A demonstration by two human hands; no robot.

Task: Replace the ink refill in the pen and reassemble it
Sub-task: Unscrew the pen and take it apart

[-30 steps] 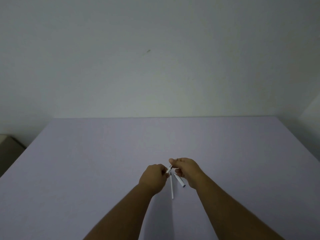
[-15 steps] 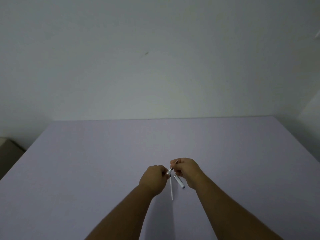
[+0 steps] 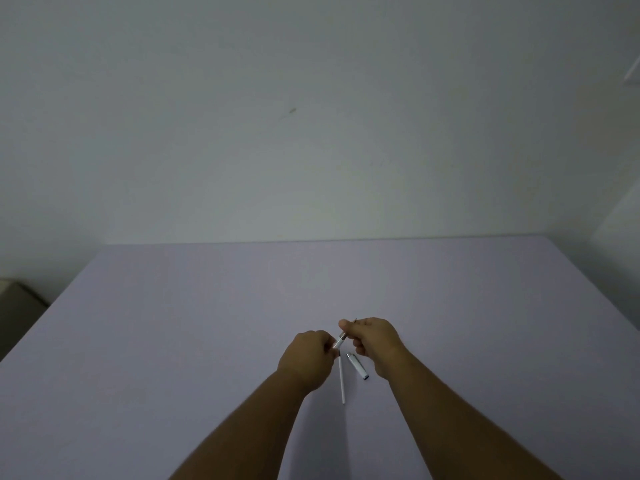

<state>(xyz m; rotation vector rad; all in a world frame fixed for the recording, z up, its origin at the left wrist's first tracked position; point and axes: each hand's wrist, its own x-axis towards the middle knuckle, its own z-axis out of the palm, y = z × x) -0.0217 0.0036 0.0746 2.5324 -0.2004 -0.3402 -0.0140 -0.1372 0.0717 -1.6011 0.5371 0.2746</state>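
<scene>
Both hands meet above the lilac table and hold one white pen body between them. My left hand closes on its lower end. My right hand pinches its upper end, and a thin dark tip sticks out past the fingers. Most of the pen is hidden by the fingers. Just below the hands, a thin white refill lies on the table pointing toward me. Beside it to the right lies a short white pen cap with a metal end.
A plain pale wall stands behind the table's far edge. A dark low object sits off the table's left side. The table's right edge runs diagonally at far right.
My right hand has shifted slightly up and right along the pen, so a thin tip now shows past its fingers. The refill and cap on the table have not moved.
</scene>
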